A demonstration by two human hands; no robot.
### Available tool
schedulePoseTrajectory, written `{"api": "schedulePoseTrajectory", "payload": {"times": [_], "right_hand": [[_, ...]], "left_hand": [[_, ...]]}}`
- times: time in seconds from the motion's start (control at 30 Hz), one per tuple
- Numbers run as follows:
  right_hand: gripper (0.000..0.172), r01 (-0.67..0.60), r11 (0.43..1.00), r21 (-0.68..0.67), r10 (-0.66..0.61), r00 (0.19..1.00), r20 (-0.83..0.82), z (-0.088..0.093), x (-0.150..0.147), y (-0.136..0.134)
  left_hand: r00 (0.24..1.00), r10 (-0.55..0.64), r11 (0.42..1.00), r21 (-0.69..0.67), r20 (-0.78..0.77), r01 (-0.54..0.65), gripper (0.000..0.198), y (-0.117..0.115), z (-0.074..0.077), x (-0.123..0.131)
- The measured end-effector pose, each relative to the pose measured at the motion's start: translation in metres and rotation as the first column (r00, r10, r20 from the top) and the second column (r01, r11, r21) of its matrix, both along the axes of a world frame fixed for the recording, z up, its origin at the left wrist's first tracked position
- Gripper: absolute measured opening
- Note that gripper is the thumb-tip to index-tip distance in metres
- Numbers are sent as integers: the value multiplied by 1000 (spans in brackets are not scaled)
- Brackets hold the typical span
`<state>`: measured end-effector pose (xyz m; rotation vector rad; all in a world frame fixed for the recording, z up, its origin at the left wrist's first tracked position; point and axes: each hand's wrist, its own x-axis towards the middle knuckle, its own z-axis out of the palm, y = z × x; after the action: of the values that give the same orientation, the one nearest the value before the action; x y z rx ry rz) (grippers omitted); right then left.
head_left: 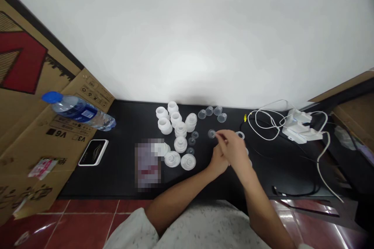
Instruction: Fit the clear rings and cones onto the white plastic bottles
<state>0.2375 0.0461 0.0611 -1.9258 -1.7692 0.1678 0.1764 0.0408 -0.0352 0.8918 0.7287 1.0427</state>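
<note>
My right hand (236,151) is closed in a pinch, its fingertips at the edge of a small clear plastic disc (212,134). My left hand (219,161) is just below and partly behind it, fingers curled; what they hold, if anything, is hidden. Left of my hands lie several small clear discs (191,141). White plastic jars (165,126) stand in a cluster behind, along with a white stacked piece (191,122). Nearer me are round ribbed lids (188,162). Small clear domed caps (222,117) lie near the wall. White rings (240,135) are partly covered by my right hand.
A water bottle (84,113) leans by the cardboard box (62,124) on the left, near a white-edged phone-sized box (93,152). White cables and a power strip (300,126) occupy the right. A black cable (300,193) lies at the front edge of the black table (122,132).
</note>
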Motion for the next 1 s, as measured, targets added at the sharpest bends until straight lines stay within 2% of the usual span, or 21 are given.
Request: {"api": "schedulePoseTrajectory", "payload": {"times": [0.07,0.1,0.17,0.3,0.37,0.4,0.47,0.53,0.6,0.73,0.83,0.9,0.97,1.0], "right_hand": [[26,136,986,100,-125,986,-110,6,28,-16],[27,178,976,123,-162,978,-134,7,39,-23],[27,173,979,110,-152,972,-182,7,51,-34],[25,34,999,-4,-34,953,-300,-2,54,-44],[28,47,999,-22,-52,931,-361,-7,58,-43],[31,95,995,-18,-95,924,-370,-10,63,-41],[38,246,969,1,-234,923,-305,-15,76,-37],[41,381,925,14,-375,916,-140,-22,89,-29],[43,427,904,-24,-427,904,15,-29,98,-20],[34,406,904,-134,-393,912,116,-41,99,-5],[25,369,923,-105,-360,928,101,-43,98,0],[29,325,944,-48,-325,946,18,-38,99,3],[35,256,967,-20,-255,948,-190,-30,101,10],[39,204,979,-22,-200,923,-328,-25,101,14]], "left_hand": [[998,-54,998,-36,20,55,40,1,5,-3],[998,-43,998,-45,47,45,43,2,8,-4],[996,-12,999,-48,83,16,47,3,13,-4],[993,9,999,-44,117,-4,52,8,17,-3],[991,43,996,-80,126,-33,51,12,18,-5],[990,63,994,-95,124,-52,51,14,19,-6],[989,100,991,-100,108,-89,51,18,20,-9],[990,116,991,-75,77,-111,49,20,22,-11],[993,111,993,-47,45,-109,48,21,23,-12],[993,115,993,-18,33,-114,48,21,22,-13],[987,157,987,13,21,-158,44,24,19,-14],[981,192,980,43,-1,-192,42,25,18,-15],[976,217,974,73,-15,-215,41,26,17,-15],[974,225,971,82,-14,-223,41,26,17,-15]]}}
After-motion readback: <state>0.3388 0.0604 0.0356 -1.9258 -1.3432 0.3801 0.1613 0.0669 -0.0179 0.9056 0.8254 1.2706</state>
